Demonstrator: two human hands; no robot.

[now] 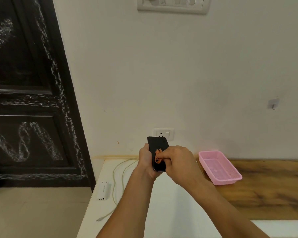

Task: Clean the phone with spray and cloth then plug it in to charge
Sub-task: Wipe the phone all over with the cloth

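Note:
A black phone (157,145) is held upright above the white counter, screen toward me. My left hand (145,160) grips its left edge and back. My right hand (178,162) is closed on a small orange cloth (158,156) and presses it against the lower part of the screen. A pale charging cable (118,176) loops across the counter to the left, its free plug end (98,220) lying near the front edge. A white charger block (104,190) lies beside the cable. No spray bottle is visible.
A wall socket (163,134) sits just behind the phone's top. A pink plastic basket (220,167) stands on the wooden counter (265,191) to the right. A dark door (27,100) fills the left side. A switch panel (173,5) is high on the wall.

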